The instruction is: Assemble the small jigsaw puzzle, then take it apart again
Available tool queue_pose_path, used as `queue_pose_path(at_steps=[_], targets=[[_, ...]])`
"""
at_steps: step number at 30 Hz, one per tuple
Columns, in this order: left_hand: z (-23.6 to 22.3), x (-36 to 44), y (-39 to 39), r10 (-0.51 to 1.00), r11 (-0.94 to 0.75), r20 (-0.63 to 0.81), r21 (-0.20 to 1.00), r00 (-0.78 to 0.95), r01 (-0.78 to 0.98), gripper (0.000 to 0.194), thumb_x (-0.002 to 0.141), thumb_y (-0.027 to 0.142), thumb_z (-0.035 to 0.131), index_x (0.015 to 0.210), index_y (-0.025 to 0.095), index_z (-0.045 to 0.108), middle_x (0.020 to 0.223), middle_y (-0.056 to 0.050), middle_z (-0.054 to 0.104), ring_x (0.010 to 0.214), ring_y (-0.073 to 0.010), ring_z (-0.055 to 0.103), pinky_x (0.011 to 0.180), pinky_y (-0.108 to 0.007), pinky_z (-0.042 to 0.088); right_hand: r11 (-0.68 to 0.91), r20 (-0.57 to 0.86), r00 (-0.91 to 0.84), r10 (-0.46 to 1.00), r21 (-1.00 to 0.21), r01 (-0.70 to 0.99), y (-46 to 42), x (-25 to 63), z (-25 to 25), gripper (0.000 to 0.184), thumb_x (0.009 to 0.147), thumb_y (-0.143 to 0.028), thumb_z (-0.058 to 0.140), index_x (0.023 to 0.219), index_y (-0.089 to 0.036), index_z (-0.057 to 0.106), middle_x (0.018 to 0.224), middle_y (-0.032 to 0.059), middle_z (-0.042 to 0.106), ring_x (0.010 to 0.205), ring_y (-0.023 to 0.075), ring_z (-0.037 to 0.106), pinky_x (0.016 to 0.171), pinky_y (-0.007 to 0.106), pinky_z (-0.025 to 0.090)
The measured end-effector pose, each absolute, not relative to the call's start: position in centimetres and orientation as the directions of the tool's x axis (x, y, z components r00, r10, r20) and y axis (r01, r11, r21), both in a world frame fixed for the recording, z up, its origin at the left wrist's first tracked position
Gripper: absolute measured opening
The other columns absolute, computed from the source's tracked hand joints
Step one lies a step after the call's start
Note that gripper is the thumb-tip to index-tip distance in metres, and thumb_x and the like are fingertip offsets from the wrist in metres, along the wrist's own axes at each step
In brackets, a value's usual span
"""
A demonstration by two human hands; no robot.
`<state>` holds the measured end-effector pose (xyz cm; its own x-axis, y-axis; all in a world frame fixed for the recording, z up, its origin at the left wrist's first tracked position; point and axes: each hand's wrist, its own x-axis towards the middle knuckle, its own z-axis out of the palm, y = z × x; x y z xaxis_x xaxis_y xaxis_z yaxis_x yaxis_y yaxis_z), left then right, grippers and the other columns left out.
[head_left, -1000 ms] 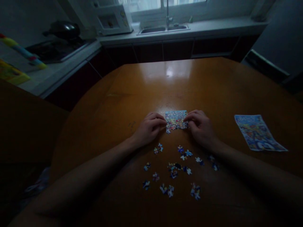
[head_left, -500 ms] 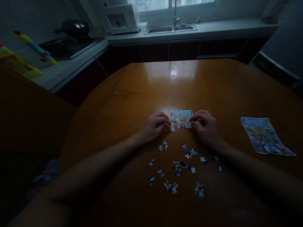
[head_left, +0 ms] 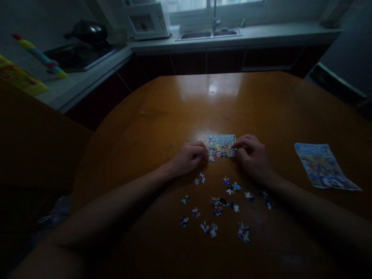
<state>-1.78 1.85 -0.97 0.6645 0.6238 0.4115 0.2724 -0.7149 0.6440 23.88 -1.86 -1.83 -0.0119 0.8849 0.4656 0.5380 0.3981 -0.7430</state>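
A partly assembled jigsaw puzzle (head_left: 221, 146) lies flat on the wooden table, its near edge ragged. My left hand (head_left: 192, 155) rests just beside its left edge, fingers curled inward; the space inside them is hidden. At the right edge, my right hand (head_left: 252, 155) has thumb and index finger closed on the puzzle's border. Any single piece between those fingertips is too small to make out. Loose jigsaw pieces (head_left: 217, 210) are scattered in small groups nearer to me, some picture side up, some showing pale backs.
A creased picture sheet (head_left: 324, 166) lies on the table (head_left: 162, 104) to the right. Beyond the table are a counter with a sink (head_left: 195, 35), a white microwave (head_left: 147, 23) and a stove with a dark wok (head_left: 90, 33). A colourful tube-shaped object (head_left: 39, 56) stands at far left.
My left fingers have curled in and drawn slightly back from the puzzle's left edge. My right hand stays at the right edge. The whole view has shifted a little.
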Motion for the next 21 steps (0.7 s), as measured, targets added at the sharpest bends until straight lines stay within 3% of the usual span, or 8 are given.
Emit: queue_pose_path(at_steps=[5, 10, 21], targets=[[-0.86, -1.85, 1.86, 0.626, -0.71, 0.409, 0.651, 0.664, 0.268, 0.031, 0.076, -0.002, 0.045, 0.073, 0.017, 0.069, 0.079, -0.002, 0.07, 0.074, -0.0122, 0.066, 0.069, -0.023, 0.051, 0.389, 0.46, 0.0, 0.888, -0.751, 0.533, -1.82, 23.94, -2.03, 0.019, 0.08, -0.009, 0.054, 0.078, -0.023, 0.067, 0.087, 0.0057, 0.066, 0.092, 0.025, 0.062, 0.083, 0.043, 0.048], [-1.02, -1.93, 2.0, 0.611, -0.721, 0.424, 0.647, 0.669, 0.249, 0.03, 0.077, -0.001, 0.045, 0.073, 0.017, 0.069, 0.078, -0.002, 0.07, 0.074, -0.0121, 0.066, 0.069, -0.023, 0.05, 0.273, 0.357, 0.143, 0.923, -0.871, 0.409, -1.72, 23.63, -2.13, 0.03, 0.081, -0.009, 0.049, 0.102, -0.023, 0.064, 0.093, 0.0056, 0.067, 0.087, 0.0219, 0.064, 0.074, 0.037, 0.051], [-0.88, -1.85, 1.85, 0.623, -0.709, 0.406, 0.654, 0.668, 0.265, 0.03, 0.078, -0.001, 0.045, 0.073, 0.016, 0.069, 0.079, -0.002, 0.07, 0.074, -0.0119, 0.066, 0.069, -0.022, 0.05, 0.229, 0.314, 0.178, 0.932, -0.896, 0.381, -1.55, 23.65, -1.94, 0.025, 0.079, -0.011, 0.051, 0.099, -0.021, 0.064, 0.088, 0.0049, 0.067, 0.078, 0.0196, 0.062, 0.068, 0.034, 0.05]])
